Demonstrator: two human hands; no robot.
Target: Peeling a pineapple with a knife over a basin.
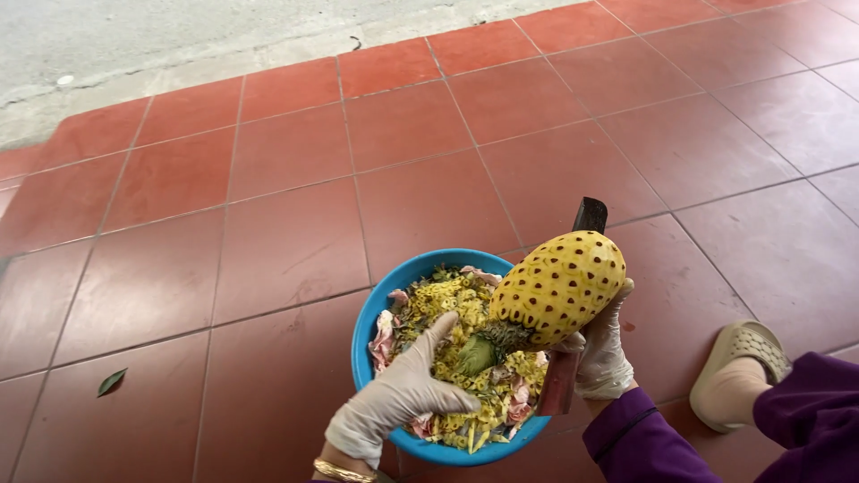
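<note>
Over the blue bowl (369, 313), low in the head view, the person holds a peeled pineapple (557, 284) tilted, its stem end pointing down toward 7 o'clock so that trimmings would drop into the bowl. The bowl sits on red floor tiles (295, 152) and is heaped with yellow peel scraps (452, 304) and some pinkish bits. The left hand (403, 389), gloved in white, comes in from 6 o'clock and curls about the green stub (476, 355) at the fruit's base; its fingers look closed on that stub, steadying the fruit, though the grip itself is partly masked by scraps. The right hand (604, 349), also gloved, cradles the pineapple from beneath at 4 o'clock, fingers wrapped against its underside. A knife (589, 215) rises behind the fruit at 12 o'clock; a reddish length below the right hand may be part of it, but the pineapple hides the join, so whether that hand also grips it cannot be told. A purple sleeve (640, 443) is cut off by the lower edge. At 3 o'clock a sandalled foot (738, 371) rests on the tiles; a leaf (111, 382) lies at 9 o'clock.
</note>
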